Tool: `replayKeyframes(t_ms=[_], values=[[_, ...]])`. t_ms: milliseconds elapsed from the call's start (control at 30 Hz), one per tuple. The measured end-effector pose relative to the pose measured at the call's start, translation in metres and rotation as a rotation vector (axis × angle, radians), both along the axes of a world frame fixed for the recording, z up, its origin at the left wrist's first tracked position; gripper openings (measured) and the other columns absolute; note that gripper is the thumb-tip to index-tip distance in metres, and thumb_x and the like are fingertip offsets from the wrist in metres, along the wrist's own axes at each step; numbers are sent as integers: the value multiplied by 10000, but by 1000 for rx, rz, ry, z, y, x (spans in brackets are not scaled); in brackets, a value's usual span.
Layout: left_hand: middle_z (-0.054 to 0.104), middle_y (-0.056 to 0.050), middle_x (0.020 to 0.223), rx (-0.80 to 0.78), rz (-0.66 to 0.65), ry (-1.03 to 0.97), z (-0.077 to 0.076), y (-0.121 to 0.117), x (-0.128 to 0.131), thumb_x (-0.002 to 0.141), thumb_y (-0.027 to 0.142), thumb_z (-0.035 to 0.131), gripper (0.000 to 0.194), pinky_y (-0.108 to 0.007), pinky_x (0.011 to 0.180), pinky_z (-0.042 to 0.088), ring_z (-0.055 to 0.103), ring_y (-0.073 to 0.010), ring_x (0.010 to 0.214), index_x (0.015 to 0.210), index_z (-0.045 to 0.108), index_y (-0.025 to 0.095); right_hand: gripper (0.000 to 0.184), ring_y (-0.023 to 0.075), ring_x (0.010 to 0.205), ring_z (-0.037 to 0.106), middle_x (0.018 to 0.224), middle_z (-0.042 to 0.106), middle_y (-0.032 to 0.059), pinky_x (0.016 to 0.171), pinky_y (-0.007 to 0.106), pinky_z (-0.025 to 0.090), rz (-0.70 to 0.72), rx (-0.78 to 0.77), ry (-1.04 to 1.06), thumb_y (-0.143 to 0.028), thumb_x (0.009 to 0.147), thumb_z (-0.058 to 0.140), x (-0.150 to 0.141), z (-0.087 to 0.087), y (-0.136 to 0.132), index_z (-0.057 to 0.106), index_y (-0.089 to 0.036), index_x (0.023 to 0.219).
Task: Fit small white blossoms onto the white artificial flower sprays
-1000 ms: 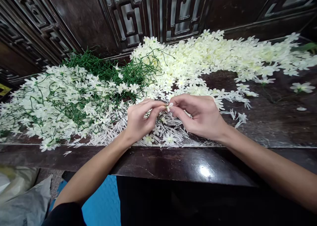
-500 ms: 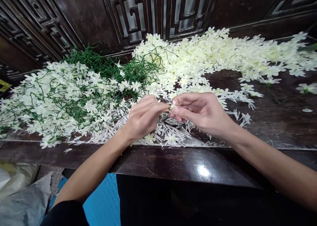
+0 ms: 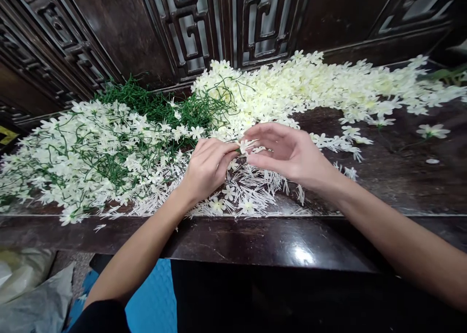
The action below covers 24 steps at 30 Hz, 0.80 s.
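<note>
My left hand (image 3: 209, 168) pinches the green base of a small white artificial flower (image 3: 246, 147) between thumb and forefinger. Around the petal side of that flower, my right hand (image 3: 297, 153) is held with thumb and fingers spread apart. Whether a right fingertip touches the petals I cannot tell. Below both hands lies a scatter of thin white stamen pieces (image 3: 260, 189). A few loose blossoms (image 3: 218, 205) rest among them. To the left spreads a heap of white flowers on green stems (image 3: 82, 150).
Bare green stems (image 3: 146, 101) lie in a tangle at the back. A long pile of cream petals (image 3: 310, 87) runs to the right. Behind rises a carved dark wood panel (image 3: 124, 31). The dark wooden surface (image 3: 255, 240) ends in a front edge; plastic bags (image 3: 32, 294) sit lower left.
My right thumb and fingers have parted from their pinch on the flower. The flower stays in my left hand, its white parts now more exposed. The view has shifted slightly.
</note>
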<state>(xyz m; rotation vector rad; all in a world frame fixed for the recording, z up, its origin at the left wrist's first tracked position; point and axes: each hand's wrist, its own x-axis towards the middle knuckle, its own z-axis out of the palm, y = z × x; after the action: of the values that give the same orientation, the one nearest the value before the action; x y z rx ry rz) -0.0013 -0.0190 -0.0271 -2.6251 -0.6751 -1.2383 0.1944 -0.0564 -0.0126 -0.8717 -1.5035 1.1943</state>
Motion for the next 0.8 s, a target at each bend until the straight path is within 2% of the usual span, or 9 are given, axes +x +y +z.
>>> replayKeyframes(t_ms=[67,100,200,300,367,533,600,700,800], values=[[725,-25,811,27,-4,31,1,0,0,896,108,582,93,-295,685,479,620,-146,751,970,603,160,479,232,1095,597,1219,624,52,891,417,552,5,55,-47,-216,684,808,-3,0,-2,635,-256,1129],[727,-27,809,41,-8,53,1,1,-1,889,109,593,96,-303,684,475,615,-156,765,970,607,159,453,236,1082,606,1194,641,56,895,433,548,-10,69,-72,-222,694,801,-5,0,-3,646,-247,1119],[729,-27,815,35,23,110,1,3,-3,877,133,616,112,-323,689,463,592,-183,805,981,624,172,174,212,892,662,953,713,53,821,431,561,-135,109,-118,-250,779,728,-8,-2,-4,709,-204,945],[724,-25,814,-86,63,78,1,6,-6,874,153,621,101,-328,693,461,563,-192,816,966,648,186,81,168,714,649,816,708,31,697,376,567,-197,105,-87,-257,803,700,-6,-3,-1,712,-197,856],[718,-26,803,-189,72,-8,2,8,-7,868,149,625,72,-314,675,461,551,-186,802,921,661,181,94,158,697,643,811,705,28,683,356,563,-195,89,-56,-270,796,708,-3,-2,1,708,-196,856],[664,-24,807,-461,155,-308,9,9,-7,846,150,631,52,-252,608,440,545,-132,735,819,667,176,186,208,907,649,995,701,74,724,372,558,-327,93,-8,-341,811,693,2,0,7,704,-198,929],[611,-15,751,-591,178,-502,12,11,-9,843,174,636,50,-227,550,424,522,-108,660,804,666,179,181,213,894,645,993,694,79,694,376,551,-417,83,-10,-359,830,665,5,-1,9,702,-204,918],[545,7,696,-782,111,-889,16,18,-14,855,201,627,57,-200,470,412,470,-69,536,809,653,179,151,220,867,644,951,693,78,709,399,548,-509,51,-52,-337,824,659,8,-4,13,686,-203,886],[583,-22,849,-776,42,-1222,19,27,-21,861,196,625,59,-213,614,541,537,-52,593,812,642,170,163,254,894,644,962,694,97,780,472,540,-533,25,-251,-323,826,638,10,-8,16,676,-181,898]])
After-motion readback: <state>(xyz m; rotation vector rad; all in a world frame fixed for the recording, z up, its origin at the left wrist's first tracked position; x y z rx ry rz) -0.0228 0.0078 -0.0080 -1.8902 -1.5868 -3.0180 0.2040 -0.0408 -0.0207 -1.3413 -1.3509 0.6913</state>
